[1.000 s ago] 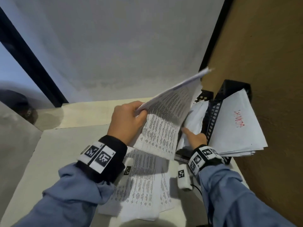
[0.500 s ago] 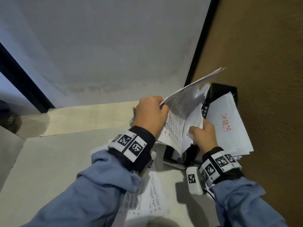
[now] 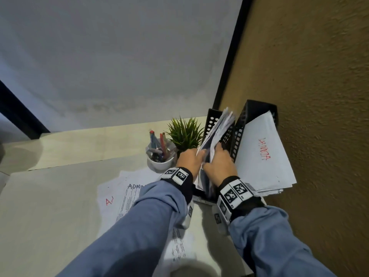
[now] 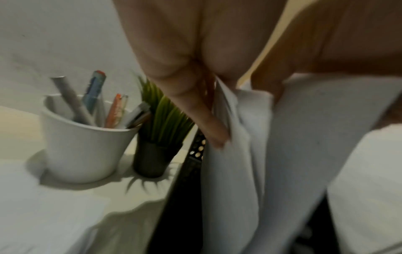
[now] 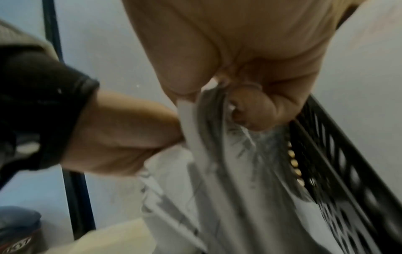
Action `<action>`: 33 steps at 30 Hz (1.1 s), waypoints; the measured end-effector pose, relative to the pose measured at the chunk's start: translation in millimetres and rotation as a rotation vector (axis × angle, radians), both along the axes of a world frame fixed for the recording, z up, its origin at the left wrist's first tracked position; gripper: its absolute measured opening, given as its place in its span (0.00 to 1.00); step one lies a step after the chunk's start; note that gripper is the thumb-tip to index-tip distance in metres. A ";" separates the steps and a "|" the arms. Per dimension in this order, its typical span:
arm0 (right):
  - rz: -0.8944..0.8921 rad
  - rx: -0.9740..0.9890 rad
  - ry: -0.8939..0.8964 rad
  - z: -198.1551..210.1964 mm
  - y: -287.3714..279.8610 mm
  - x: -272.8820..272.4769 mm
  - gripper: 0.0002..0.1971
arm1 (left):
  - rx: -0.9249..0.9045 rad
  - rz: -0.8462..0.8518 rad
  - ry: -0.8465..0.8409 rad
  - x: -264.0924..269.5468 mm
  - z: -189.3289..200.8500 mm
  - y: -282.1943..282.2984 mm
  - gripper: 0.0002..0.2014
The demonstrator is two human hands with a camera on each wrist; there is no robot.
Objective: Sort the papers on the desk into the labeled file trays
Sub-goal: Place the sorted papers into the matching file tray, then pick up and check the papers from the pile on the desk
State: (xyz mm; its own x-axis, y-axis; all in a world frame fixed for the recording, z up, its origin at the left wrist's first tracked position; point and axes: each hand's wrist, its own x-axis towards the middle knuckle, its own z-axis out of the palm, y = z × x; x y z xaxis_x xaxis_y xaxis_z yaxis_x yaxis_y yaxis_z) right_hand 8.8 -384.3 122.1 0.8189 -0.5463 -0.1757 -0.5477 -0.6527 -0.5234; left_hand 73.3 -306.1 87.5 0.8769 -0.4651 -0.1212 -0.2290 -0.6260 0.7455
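Two blue sleeves [image 3: 139, 226] nearest, wrists banded with black-and-white markers. Under the left sleeve, loose printed papers [image 3: 119, 194] flat on the desk [image 3: 50, 206], one marked in red, another headed "ADM". Just beyond, left hand [image 3: 188, 159] and right hand [image 3: 219, 164] close together, almost touching, both clamped on one sheaf of papers [image 3: 218, 126]: left fingers [image 4: 195, 110] pinching its near edge, right fingertips [image 5: 254, 110] curled round the sheets. Sheaf standing nearly upright inside the left black perforated file tray [image 3: 212, 120], top edges fanned above the rim. Right of it, touching, a second black tray [image 3: 257, 110] holding a thick stack [image 3: 259, 156] lettered in red, the word upside down from the head view. Left of the hands, a white cup of pens [image 3: 159, 154] beside a small green plant [image 3: 184, 133] in a dark pot. Farthest off, a grey wall [image 3: 119, 56] and, rightward, a brown textured wall [image 3: 319, 96].
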 end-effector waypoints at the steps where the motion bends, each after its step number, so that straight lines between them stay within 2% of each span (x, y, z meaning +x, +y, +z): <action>1: -0.011 0.030 0.029 -7.4 2.0 -0.3 0.29 | 0.007 -0.021 0.021 -0.5 -3.4 2.4 0.22; 5: -0.101 0.127 -0.067 -20.4 2.4 -0.9 0.23 | -0.028 -0.020 0.067 -2.3 -5.7 12.9 0.22; 8: -0.105 0.164 -0.128 -19.2 3.1 0.5 0.28 | -0.179 0.052 0.116 -9.2 3.7 29.5 0.21; 10: -0.097 0.130 -0.193 -16.5 9.0 -5.5 0.31 | -0.330 0.184 0.197 -15.3 2.3 55.0 0.16; 12: -0.096 0.119 -0.341 -11.9 20.0 -18.8 0.22 | -0.354 0.350 0.225 -21.6 -13.1 91.8 0.09; 14: -0.003 0.171 -0.431 -14.3 37.1 -36.9 0.08 | -0.217 0.488 0.197 -25.7 -41.3 135.5 0.05; 15: 0.078 0.206 -0.413 -21.2 45.5 -45.1 0.03 | -0.104 0.539 0.196 -28.6 -56.2 157.8 0.06; 16: 0.160 0.236 -0.359 -30.5 53.9 -51.9 0.03 | 0.014 0.569 0.211 -31.8 -69.5 178.4 0.10; 19: 0.292 0.265 -0.064 -76.7 75.2 -64.7 0.05 | 0.242 0.610 0.292 -46.4 -101.4 224.9 0.19; 21: 0.265 0.252 0.120 -102.4 88.6 -70.4 0.04 | 0.291 0.609 0.317 -58.6 -110.9 239.2 0.22; 23: 0.169 0.258 0.228 -117.9 99.5 -74.1 0.03 | 0.302 0.588 0.320 -68.2 -114.4 243.6 0.22; 26: 0.067 0.331 0.207 -128.0 113.2 -77.0 0.18 | 0.294 0.574 0.315 -77.9 -115.8 242.0 0.24; 27: 0.062 0.340 0.180 -130.4 116.5 -77.1 0.19 | 0.309 0.583 0.316 -80.7 -116.9 241.1 0.25; 30: 0.102 0.340 0.186 -134.0 124.0 -76.0 0.21 | 0.428 0.612 0.297 -87.1 -118.7 241.3 0.30; 33: 0.102 0.360 0.207 -136.0 125.5 -76.2 0.16 | 0.392 0.609 0.336 -91.1 -122.0 246.3 0.31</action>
State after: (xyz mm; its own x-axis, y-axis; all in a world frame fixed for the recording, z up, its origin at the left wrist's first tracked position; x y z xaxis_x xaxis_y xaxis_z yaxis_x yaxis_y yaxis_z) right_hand -67.4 -258.9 -13.9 0.7928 -0.3382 -0.5071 -0.6076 -0.5047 -0.6133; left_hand -17.8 -59.8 -34.5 0.8506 0.2152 -0.4798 0.4355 -0.7997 0.4133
